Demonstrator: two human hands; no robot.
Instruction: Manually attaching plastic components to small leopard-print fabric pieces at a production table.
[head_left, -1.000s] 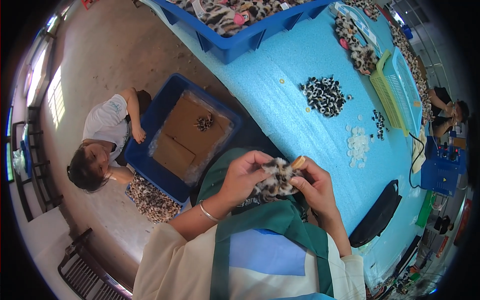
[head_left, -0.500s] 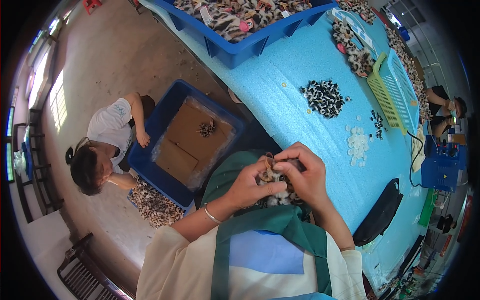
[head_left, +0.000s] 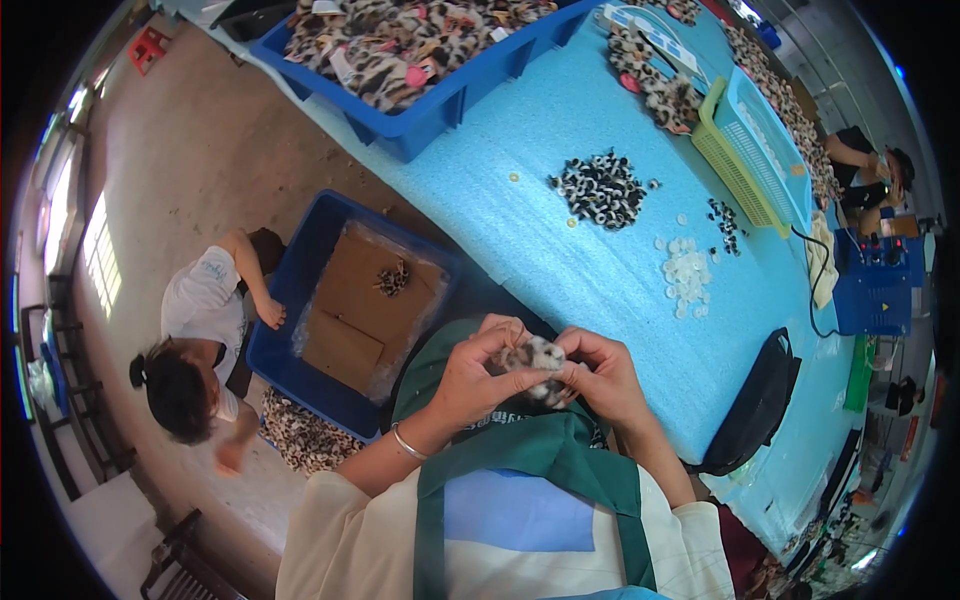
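Observation:
Above my lap, both hands grip a small spotted plush toy piece (head_left: 540, 356), with white, grey and dark fur. My left hand (head_left: 474, 374) pinches its left side, thumb laid across the front. On the other side, my right hand (head_left: 604, 376) holds the edge between thumb and fingers. The fingers cover much of the piece. To the right on the blue table lie a pile of black-and-white plastic toy eyes (head_left: 602, 190) and a scatter of clear plastic discs (head_left: 686, 277).
A blue crate (head_left: 405, 130) of spotted plush pieces stands at the table's far left. Near the far right are stacked plastic baskets (head_left: 735, 160) and a black pouch (head_left: 755, 405). Left, a co-worker (head_left: 205, 320) sits beside a blue bin (head_left: 262, 345) holding one plush piece.
The plush piece has turned in my hands; the dark eye seen before is out of sight and pale fur shows. My view has shifted. The co-worker's lower hand has moved down.

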